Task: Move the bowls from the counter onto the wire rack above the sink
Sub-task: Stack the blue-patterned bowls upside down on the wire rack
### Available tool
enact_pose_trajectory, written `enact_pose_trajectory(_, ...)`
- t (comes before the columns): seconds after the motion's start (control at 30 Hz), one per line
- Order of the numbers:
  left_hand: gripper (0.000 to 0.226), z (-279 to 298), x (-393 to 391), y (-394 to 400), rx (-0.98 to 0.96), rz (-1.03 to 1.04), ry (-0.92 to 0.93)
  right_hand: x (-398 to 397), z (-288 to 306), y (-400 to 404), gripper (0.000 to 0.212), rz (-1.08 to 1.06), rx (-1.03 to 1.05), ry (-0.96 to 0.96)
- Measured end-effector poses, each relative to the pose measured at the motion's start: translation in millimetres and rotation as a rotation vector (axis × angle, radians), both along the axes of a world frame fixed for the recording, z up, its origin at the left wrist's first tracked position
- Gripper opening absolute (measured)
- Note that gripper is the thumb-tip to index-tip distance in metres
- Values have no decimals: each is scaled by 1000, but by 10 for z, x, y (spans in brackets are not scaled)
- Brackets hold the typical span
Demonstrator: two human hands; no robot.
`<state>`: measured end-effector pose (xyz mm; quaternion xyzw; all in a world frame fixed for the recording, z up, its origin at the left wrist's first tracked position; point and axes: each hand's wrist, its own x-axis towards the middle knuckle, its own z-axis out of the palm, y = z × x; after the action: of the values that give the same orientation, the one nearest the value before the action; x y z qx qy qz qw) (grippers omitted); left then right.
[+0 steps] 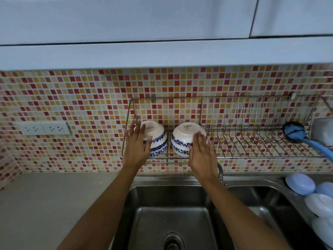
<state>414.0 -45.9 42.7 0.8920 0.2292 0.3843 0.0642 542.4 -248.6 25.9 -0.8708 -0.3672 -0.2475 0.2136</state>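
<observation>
The fingers (139, 129) of the left hand (137, 147) were spread flat and loose against the near side of the left bowl (156, 139), touching it without closing around it. The fingers (201, 141) of the right hand (201, 156) lay just as flat and extended on the right bowl (182, 139), resting there rather than clasping. Both bowls, white with blue floral bands, sat upside down, side by side but not touching, at the left end of the wire rack (234, 130), which hung on the mosaic tile wall (81, 98). At the right end of the rack lay a blue brush (295, 132). Below the rack was the steel sink (171, 213) with 2 basins, and left of the rack a grey worktop (54, 201) and a wall socket (43, 128).
</observation>
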Motion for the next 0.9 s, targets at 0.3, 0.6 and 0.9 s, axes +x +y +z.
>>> enact_pose_trajectory(0.3,66,-411,-353,-265,16,129,218,-219,-220,-172,55,-5,-99,15)
enact_pose_trajectory(0.6,68,-466,-823,-607,-92,16,391,-670,-144,-405,54,66,-235,117)
enact_pose_trajectory(0.9,55,324,-1283,-834,70,-62,542,-1188,537,-448,51,74,-238,166)
